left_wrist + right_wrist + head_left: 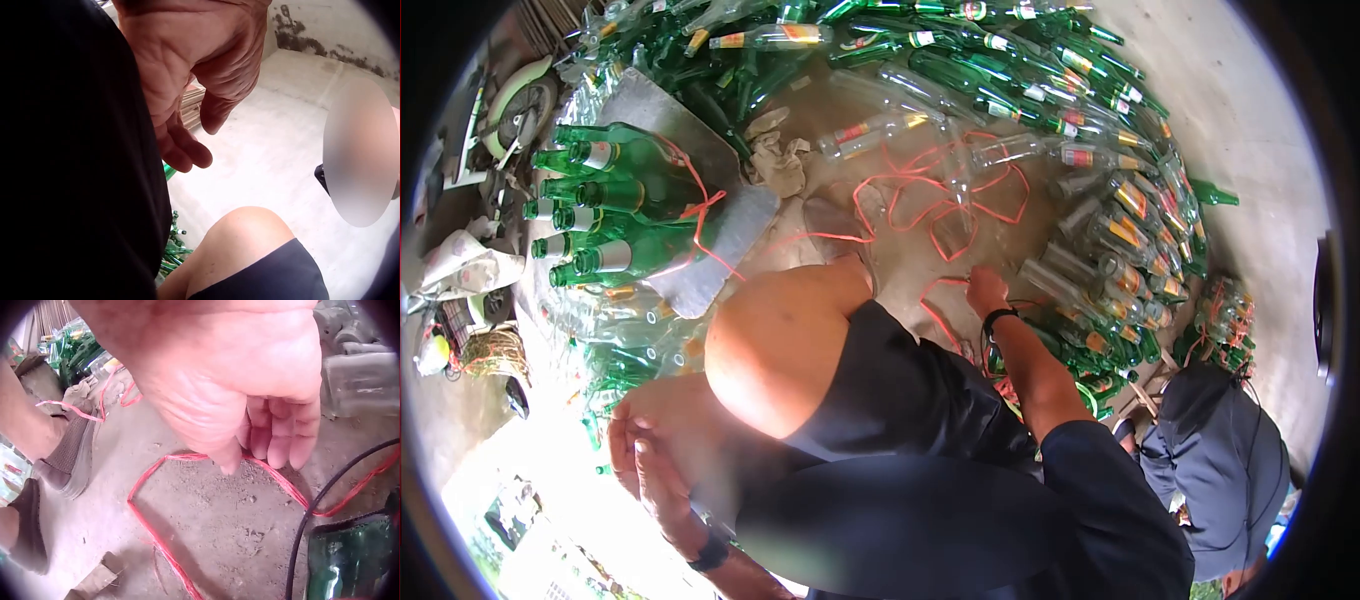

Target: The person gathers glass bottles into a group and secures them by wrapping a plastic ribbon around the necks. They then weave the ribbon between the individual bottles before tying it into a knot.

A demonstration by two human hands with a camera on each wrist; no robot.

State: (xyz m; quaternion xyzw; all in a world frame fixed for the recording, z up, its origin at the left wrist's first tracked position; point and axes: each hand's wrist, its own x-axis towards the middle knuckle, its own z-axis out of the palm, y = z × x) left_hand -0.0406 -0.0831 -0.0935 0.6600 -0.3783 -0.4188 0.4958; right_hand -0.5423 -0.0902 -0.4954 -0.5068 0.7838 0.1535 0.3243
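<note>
Pinching the red string point(161, 547) between thumb and fingers, the right hand point(237, 381) is held low over the dusty floor point(219, 531), its other fingers bent in toward the palm. From that grip the string falls away on both sides: one length bends sharply and runs down over the floor, the other slopes off under a thin black cord point(306, 515). A green bottle point(350, 556) lies just beside that crossing, and a clear bottle point(362, 384) is near the knuckles.

More red string spreads in loose loops on the floor ahead of the person, near one dark shoe point(69, 450) and among scattered clear bottles. The left hand point(645, 455) is raised beside the left knee, its fingers loosely bent and holding nothing.

On the left, a bundle of green bottles point(630, 195) bound with red string lies on a grey sheet point(750, 235), necks pointing outward. Crumpled paper point(780, 165) lies between this sheet and the loops. Farther out, a broad heap of green bottles point(960, 75) curves along the wall point(1240, 110). A wheel point(522, 115) shows at far left, and another person point(1215, 465) in dark clothing is at lower right.
</note>
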